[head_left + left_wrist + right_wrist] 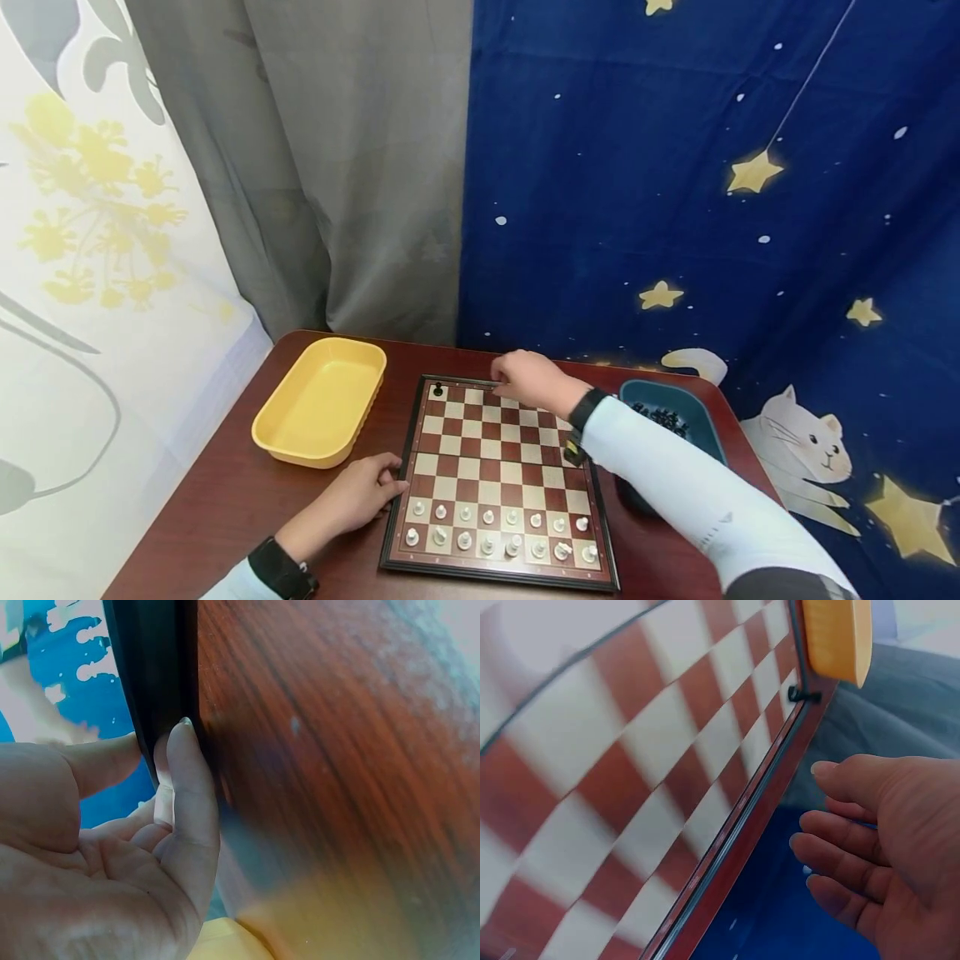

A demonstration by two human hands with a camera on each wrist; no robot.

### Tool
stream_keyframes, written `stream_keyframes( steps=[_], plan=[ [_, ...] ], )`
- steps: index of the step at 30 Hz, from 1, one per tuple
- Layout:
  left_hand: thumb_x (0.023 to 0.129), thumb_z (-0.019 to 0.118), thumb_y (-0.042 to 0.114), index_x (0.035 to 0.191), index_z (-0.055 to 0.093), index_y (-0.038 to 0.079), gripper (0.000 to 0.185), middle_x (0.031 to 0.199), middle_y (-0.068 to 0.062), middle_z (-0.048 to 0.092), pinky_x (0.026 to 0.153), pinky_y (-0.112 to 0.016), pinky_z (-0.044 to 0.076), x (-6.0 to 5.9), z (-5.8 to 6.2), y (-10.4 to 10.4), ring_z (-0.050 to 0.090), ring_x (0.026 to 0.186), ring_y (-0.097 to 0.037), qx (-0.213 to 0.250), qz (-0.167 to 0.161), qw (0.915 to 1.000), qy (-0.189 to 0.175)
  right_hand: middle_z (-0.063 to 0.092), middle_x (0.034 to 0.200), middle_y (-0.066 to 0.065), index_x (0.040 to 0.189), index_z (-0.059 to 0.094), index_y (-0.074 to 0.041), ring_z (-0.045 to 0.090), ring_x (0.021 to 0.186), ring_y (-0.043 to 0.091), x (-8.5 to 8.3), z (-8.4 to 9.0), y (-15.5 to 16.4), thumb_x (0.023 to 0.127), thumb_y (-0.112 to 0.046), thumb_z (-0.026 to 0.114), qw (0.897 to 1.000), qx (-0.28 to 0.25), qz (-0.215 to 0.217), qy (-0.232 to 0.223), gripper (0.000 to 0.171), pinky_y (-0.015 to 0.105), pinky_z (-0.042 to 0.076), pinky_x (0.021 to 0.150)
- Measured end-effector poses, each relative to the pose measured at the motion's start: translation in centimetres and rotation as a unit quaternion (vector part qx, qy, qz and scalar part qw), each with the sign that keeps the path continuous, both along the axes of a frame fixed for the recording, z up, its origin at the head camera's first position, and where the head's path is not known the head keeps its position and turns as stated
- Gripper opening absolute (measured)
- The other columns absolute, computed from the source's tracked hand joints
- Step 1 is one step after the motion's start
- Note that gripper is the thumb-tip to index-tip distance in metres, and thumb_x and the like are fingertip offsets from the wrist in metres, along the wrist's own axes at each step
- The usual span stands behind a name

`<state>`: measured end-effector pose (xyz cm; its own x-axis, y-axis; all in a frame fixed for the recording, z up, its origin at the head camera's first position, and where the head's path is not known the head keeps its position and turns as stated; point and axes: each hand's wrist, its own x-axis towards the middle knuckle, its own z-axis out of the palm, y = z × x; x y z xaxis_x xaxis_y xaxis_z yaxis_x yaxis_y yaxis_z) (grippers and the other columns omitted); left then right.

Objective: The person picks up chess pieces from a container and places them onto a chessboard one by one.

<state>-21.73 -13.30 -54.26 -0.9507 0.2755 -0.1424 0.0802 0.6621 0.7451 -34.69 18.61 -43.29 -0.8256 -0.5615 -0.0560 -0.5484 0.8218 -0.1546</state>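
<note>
A red-and-cream chessboard (480, 450) with a dark frame lies on the table. My left hand (362, 493) is at its left edge; in the left wrist view the thumb and fingers (193, 787) pinch the black frame (161, 667). My right hand (534, 380) is over the board's far edge, fingers loosely bent; the right wrist view shows this hand (877, 847) holding nothing. One black chess piece (438, 389) stands on the far left corner square. White chess pieces (488, 545) fill the two rows nearest me.
A yellow bin (318, 404) stands on the table to the left of the board. On the right, partly behind my right forearm, a dark teal bin (701, 417) holds several black chess pieces (663, 419). Curtains hang behind the table (225, 492).
</note>
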Motion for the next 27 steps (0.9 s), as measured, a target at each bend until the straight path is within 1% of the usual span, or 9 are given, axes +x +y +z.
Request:
stream_keyframes(
  steps=[1, 4, 6, 8, 13, 17, 20, 23, 27],
  plan=[
    [0.104, 0.079, 0.019, 0.135, 0.07, -0.001, 0.038, 0.081, 0.002, 0.064, 0.061, -0.033, 0.049, 0.0, 0.1, 0.2, 0.061, 0.065, -0.015, 0.002, -0.002, 1.0, -0.001, 0.069, 0.089, -0.003, 0.12, 0.079, -0.007, 0.059, 0.073, 0.014, 0.5, 0.1, 1.4, 0.103, -0.019, 0.082, 1.0, -0.003, -0.007, -0.001, 0.022, 0.038, 0.054, 0.074],
    [0.104, 0.08, 0.019, 0.134, 0.07, -0.001, 0.037, 0.08, 0.002, 0.064, 0.061, -0.033, 0.049, 0.0, 0.3, 0.5, 0.061, 0.064, -0.015, 0.004, -0.006, 1.0, -0.002, 0.071, 0.094, -0.003, 0.12, 0.079, -0.008, 0.059, 0.073, 0.011, 1.7, 0.2, 5.4, 0.103, -0.019, 0.081, 0.999, -0.013, -0.035, 0.001, 0.02, 0.037, 0.053, 0.073],
    [0.104, 0.08, 0.018, 0.133, 0.071, -0.001, 0.036, 0.08, 0.002, 0.064, 0.06, -0.033, 0.049, 0.0, 0.2, 0.5, 0.061, 0.063, -0.016, 0.008, -0.006, 0.9999, -0.001, 0.073, 0.097, -0.001, 0.119, 0.079, -0.008, 0.062, 0.075, 0.011, 2.2, 0.4, 7.8, 0.104, -0.02, 0.081, 0.998, -0.021, -0.054, 0.01, 0.019, 0.037, 0.055, 0.073],
    [0.104, 0.08, 0.018, 0.132, 0.071, -0.001, 0.036, 0.08, 0.002, 0.063, 0.06, -0.032, 0.048, 0.0, 0.2, 0.4, 0.061, 0.063, -0.016, 0.01, -0.003, 0.9999, -0.002, 0.075, 0.101, 0.0, 0.118, 0.079, -0.008, 0.065, 0.079, 0.011, 2.5, 0.7, 10.1, 0.103, -0.02, 0.082, 0.996, -0.027, -0.074, 0.029, 0.019, 0.038, 0.057, 0.076],
    [0.103, 0.08, 0.016, 0.132, 0.07, -0.003, 0.036, 0.08, 0.001, 0.064, 0.058, -0.032, 0.05, 0.1, -0.1, 0.1, 0.063, 0.063, -0.016, 0.015, 0.003, 0.9999, -0.005, 0.075, 0.098, 0.002, 0.112, 0.079, -0.008, 0.068, 0.083, 0.016, 3.2, 1.7, 15.3, 0.104, -0.017, 0.08, 0.988, -0.057, -0.129, 0.062, 0.012, 0.042, 0.059, 0.076],
    [0.104, 0.079, 0.015, 0.132, 0.07, -0.003, 0.035, 0.08, 0.0, 0.064, 0.057, -0.032, 0.051, 0.1, -0.3, -0.1, 0.065, 0.063, -0.016, 0.016, 0.003, 0.9998, -0.008, 0.075, 0.098, 0.006, 0.113, 0.077, -0.005, 0.068, 0.083, 0.02, 4.1, 2.0, 19.3, 0.105, -0.015, 0.077, 0.98, -0.073, -0.175, 0.059, 0.013, 0.044, 0.058, 0.075],
    [0.104, 0.079, 0.014, 0.133, 0.069, -0.004, 0.036, 0.081, 0.0, 0.064, 0.058, -0.032, 0.052, 0.1, -0.3, 0.0, 0.065, 0.065, -0.016, 0.019, 0.002, 0.9998, -0.007, 0.075, 0.097, 0.007, 0.115, 0.076, -0.002, 0.069, 0.084, 0.021, 4.9, 1.6, 22.1, 0.106, -0.014, 0.076, 0.974, -0.074, -0.206, 0.054, 0.015, 0.045, 0.058, 0.076],
    [0.104, 0.079, 0.013, 0.134, 0.068, -0.005, 0.037, 0.083, -0.001, 0.063, 0.059, -0.032, 0.053, 0.2, -0.3, 0.2, 0.065, 0.065, -0.016, 0.025, 0.004, 0.9997, -0.005, 0.075, 0.094, 0.008, 0.113, 0.076, 0.001, 0.069, 0.082, 0.022, 5.5, 0.9, 24.4, 0.105, -0.013, 0.077, 0.971, -0.075, -0.221, 0.048, 0.016, 0.047, 0.058, 0.076],
    [0.103, 0.079, 0.011, 0.133, 0.068, -0.007, 0.036, 0.081, -0.001, 0.062, 0.058, -0.031, 0.053, 0.4, -0.3, 0.4, 0.065, 0.064, -0.017, 0.024, 0.007, 0.9997, -0.001, 0.075, 0.092, 0.008, 0.108, 0.075, 0.001, 0.068, 0.081, 0.022, 6.0, -0.3, 26.8, 0.104, -0.012, 0.078, 0.966, -0.077, -0.241, 0.043, 0.014, 0.048, 0.058, 0.077]
  ],
)
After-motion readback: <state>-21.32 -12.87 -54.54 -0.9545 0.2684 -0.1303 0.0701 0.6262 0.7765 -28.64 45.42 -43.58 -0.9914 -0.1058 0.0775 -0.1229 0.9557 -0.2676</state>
